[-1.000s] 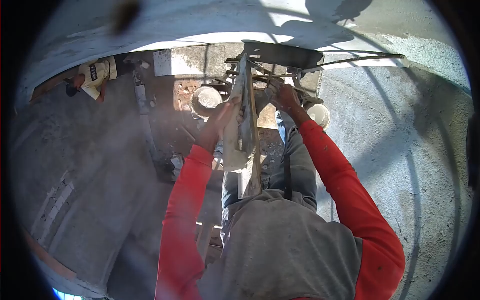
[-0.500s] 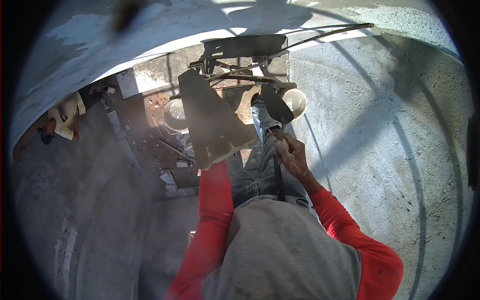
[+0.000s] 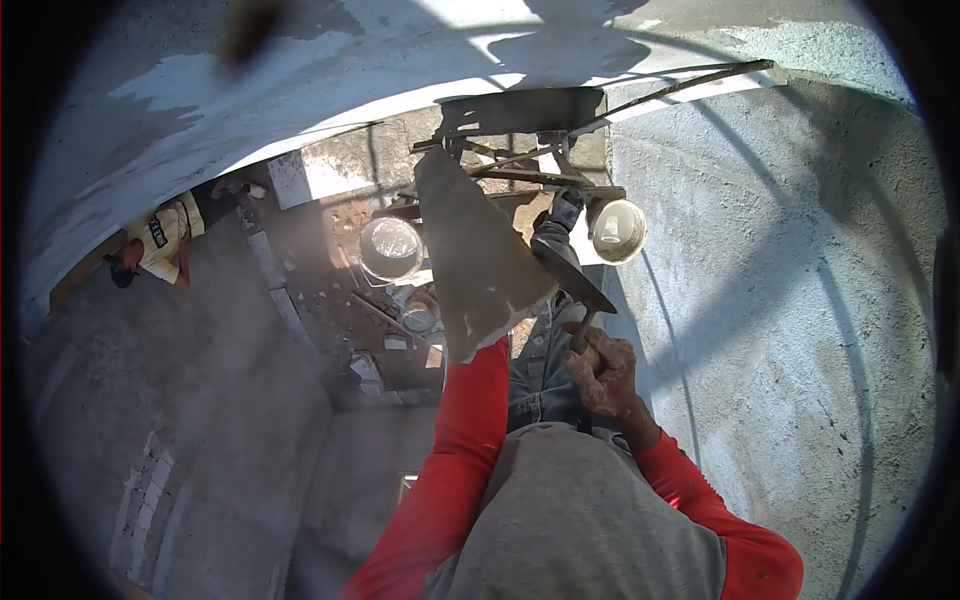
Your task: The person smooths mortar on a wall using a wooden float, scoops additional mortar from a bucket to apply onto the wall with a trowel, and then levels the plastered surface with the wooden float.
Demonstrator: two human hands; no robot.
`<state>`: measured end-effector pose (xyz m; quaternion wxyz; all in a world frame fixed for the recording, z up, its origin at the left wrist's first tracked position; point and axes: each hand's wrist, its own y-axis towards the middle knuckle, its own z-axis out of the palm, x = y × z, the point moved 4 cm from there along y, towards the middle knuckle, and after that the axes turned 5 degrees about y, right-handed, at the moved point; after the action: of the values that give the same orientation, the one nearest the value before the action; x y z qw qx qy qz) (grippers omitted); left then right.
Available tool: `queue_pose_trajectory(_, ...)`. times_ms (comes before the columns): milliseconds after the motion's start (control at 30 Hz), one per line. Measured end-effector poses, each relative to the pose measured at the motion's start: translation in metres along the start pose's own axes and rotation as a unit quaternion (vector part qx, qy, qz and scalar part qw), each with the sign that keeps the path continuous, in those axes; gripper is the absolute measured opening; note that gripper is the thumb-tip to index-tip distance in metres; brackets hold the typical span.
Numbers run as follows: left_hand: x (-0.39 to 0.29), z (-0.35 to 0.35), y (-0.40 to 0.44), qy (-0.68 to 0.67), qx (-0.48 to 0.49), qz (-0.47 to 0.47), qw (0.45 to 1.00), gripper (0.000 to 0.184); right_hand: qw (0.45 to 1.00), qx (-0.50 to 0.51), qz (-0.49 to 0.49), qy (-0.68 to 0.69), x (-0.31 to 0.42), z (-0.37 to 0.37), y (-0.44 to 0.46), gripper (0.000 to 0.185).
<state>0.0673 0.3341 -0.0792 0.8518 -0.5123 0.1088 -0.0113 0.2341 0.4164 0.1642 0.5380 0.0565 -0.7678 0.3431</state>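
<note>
My right hand (image 3: 606, 378) is closed around the handle of a trowel (image 3: 582, 284). The trowel's dark blade points up and left and meets the right edge of a mortar board (image 3: 475, 255), as seen from above. This board is a flat, grey, tapering slab with pale mortar along its near edge. The red left sleeve (image 3: 472, 400) runs up to the board's near end. My left hand is hidden beneath the board, so its fingers do not show.
Two buckets, a left one (image 3: 390, 249) and a right one (image 3: 617, 231), stand below beside a wooden scaffold (image 3: 540, 178). A rough plastered wall (image 3: 770, 300) rises at right. Rubble (image 3: 367, 372) lies on the ground. Another person (image 3: 160, 240) is at far left.
The trowel has swung left, from pointing up apart from the board to meeting its right edge. My right hand has moved slightly lower in view. The whole view has shifted a little.
</note>
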Motion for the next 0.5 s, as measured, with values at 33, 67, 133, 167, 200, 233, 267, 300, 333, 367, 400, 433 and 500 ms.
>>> queue_pose_trajectory(33,0.003,-0.009,-0.005,-0.004,-0.006,-0.002,1.0,0.039,1.0,0.007,0.013,0.017,-0.006,0.005,0.006,0.034)
queue_pose_trajectory(67,0.007,-0.018,-0.01,-0.01,-0.011,-0.002,1.0,0.038,0.999,0.015,0.023,0.032,-0.018,0.01,0.016,0.033)
queue_pose_trajectory(133,0.013,-0.039,-0.019,-0.021,-0.024,-0.007,0.999,0.038,0.999,0.011,0.0,0.033,-0.048,0.025,0.043,0.033)
queue_pose_trajectory(167,0.016,-0.052,-0.024,-0.029,-0.03,-0.008,0.999,0.038,0.999,0.0,-0.036,0.019,-0.067,0.035,0.063,0.034)
queue_pose_trajectory(200,0.027,-0.067,-0.036,-0.038,-0.042,-0.014,0.998,0.038,0.999,0.018,0.018,0.037,-0.095,0.046,0.085,0.035)
queue_pose_trajectory(233,0.033,-0.08,-0.044,-0.048,-0.051,-0.017,0.997,0.038,0.995,0.039,0.071,0.055,-0.127,0.06,0.112,0.036)
queue_pose_trajectory(267,0.041,-0.095,-0.053,-0.059,-0.063,-0.02,0.996,0.038,0.998,0.028,0.049,0.004,-0.157,0.073,0.146,0.037)
queue_pose_trajectory(300,0.052,-0.106,-0.06,-0.07,-0.072,-0.022,0.995,0.038,0.998,0.019,0.028,-0.049,-0.189,0.085,0.182,0.038)
queue_pose_trajectory(333,0.063,-0.116,-0.064,-0.087,-0.079,-0.024,0.993,0.037,0.993,0.021,0.053,-0.099,-0.222,0.095,0.217,0.036)
queue_pose_trajectory(367,0.072,-0.124,-0.065,-0.106,-0.085,-0.023,0.991,0.037,0.984,0.058,0.016,-0.165,-0.25,0.096,0.249,0.033)
queue_pose_trajectory(400,0.078,-0.131,-0.065,-0.123,-0.088,-0.019,0.988,0.037,0.969,0.09,-0.026,-0.228,-0.278,0.097,0.279,0.032)
queue_pose_trajectory(433,0.084,-0.137,-0.062,-0.142,-0.093,-0.014,0.985,0.037,0.958,0.122,0.05,-0.253,-0.278,0.1,0.294,0.031)
queue_pose_trajectory(500,0.085,-0.147,-0.05,-0.186,-0.09,0.003,0.978,0.037,0.939,0.131,-0.031,-0.316,-0.329,0.097,0.322,0.033)
